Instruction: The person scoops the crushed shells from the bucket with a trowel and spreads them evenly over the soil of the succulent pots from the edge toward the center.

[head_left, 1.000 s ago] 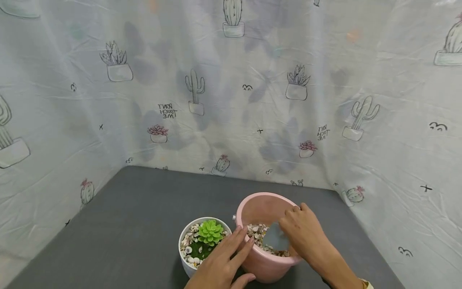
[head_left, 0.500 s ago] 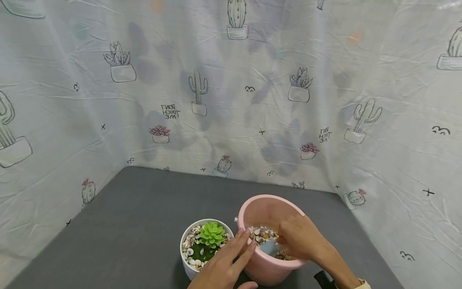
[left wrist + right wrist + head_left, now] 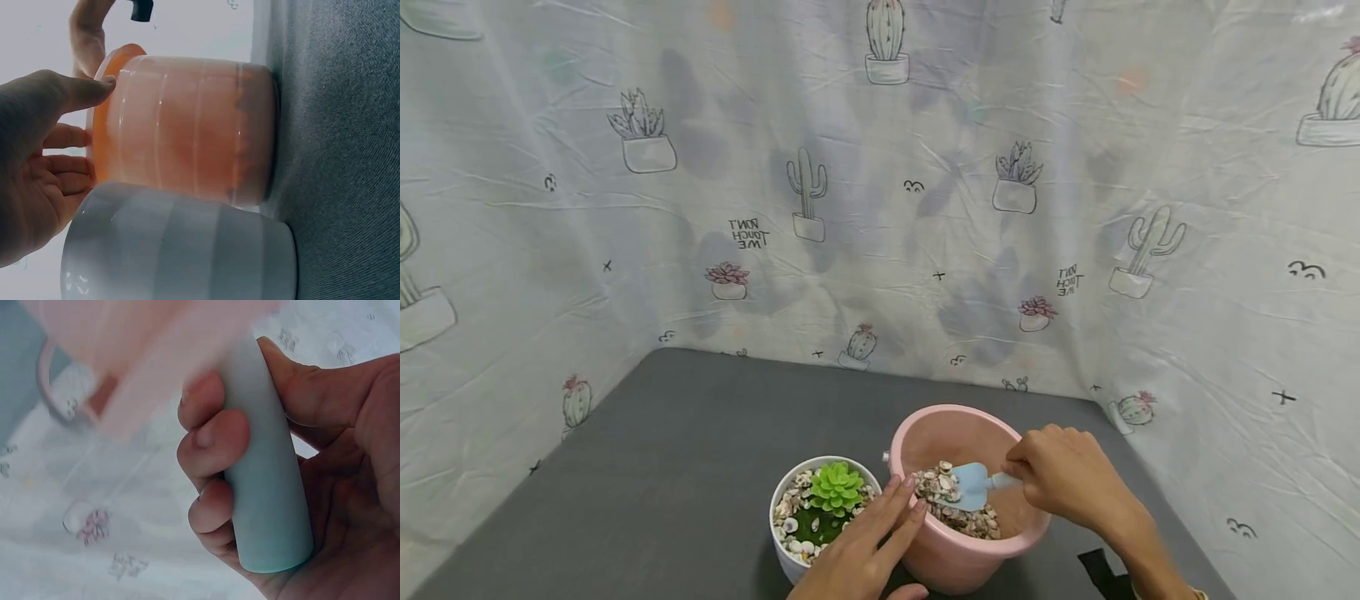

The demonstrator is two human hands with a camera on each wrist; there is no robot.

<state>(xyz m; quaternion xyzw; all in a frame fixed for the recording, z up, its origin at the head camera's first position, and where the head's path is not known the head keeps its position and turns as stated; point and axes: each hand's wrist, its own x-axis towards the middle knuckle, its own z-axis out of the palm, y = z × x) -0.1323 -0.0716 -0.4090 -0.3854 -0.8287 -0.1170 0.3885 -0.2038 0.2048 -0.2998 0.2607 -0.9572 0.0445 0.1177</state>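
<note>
My right hand (image 3: pixel 1063 475) grips the pale blue-green handle (image 3: pixel 269 475) of a small garden trowel, fingers wrapped round it. The trowel's light-blue blade (image 3: pixel 973 485) is inside the pink bucket (image 3: pixel 958 562), with small shells and stones (image 3: pixel 938 483) heaped at its tip. More stones lie below the blade. My left hand (image 3: pixel 865 546) rests its fairly straight fingers on the bucket's left rim. In the left wrist view its thumb (image 3: pixel 94 90) touches the rim from outside.
A white pot (image 3: pixel 181 250) stands close left of the bucket, holding a green succulent (image 3: pixel 837 489), moss and white shells. A dark table (image 3: pixel 685 467) lies underneath. Cactus-print sheeting (image 3: pixel 850 167) surrounds it at the back and sides.
My right hand went down into the bucket, then rose to its right rim with the trowel. Shells and stones now sit at the blade's tip. My left hand stays on the rim.
</note>
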